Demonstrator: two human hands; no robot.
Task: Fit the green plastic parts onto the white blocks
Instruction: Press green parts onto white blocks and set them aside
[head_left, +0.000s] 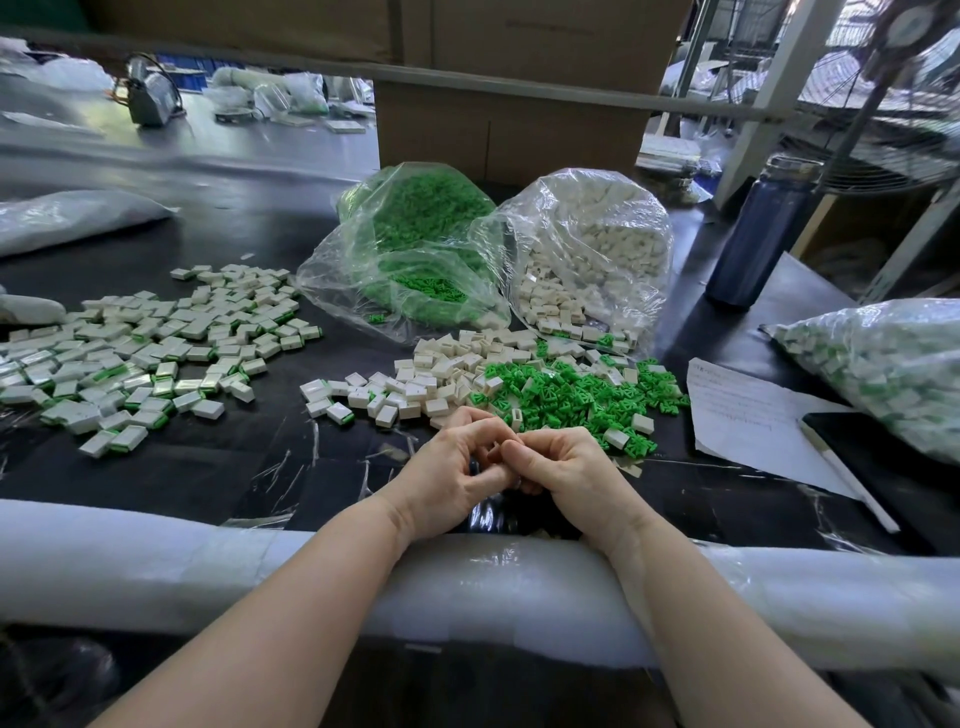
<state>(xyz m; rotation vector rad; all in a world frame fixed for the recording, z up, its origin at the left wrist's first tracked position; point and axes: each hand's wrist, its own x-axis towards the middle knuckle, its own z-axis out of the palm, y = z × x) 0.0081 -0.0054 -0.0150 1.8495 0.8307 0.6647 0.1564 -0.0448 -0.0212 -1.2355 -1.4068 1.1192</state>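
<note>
Two hands met near the table's front edge: the left hand (457, 475) and right hand (563, 470) curled together around something hidden. Loose green parts (582, 395) and white blocks (441, 379) lay just beyond. Pressing squarely would probably seat the part.

Left hand (451, 470), right hand (563, 467) touching, fingers curled; held part perhaps hidden.

The tabletop (218, 467) is black and matt, patched with glossy clear tape. On it, clear crinkled plastic bags (415, 260) shine beside smooth green plastic parts (587, 400) and glossy white blocks (156, 358). Right of these lies a matt paper sheet (743, 415); behind it stands a dark blue bottle (758, 234).
</note>
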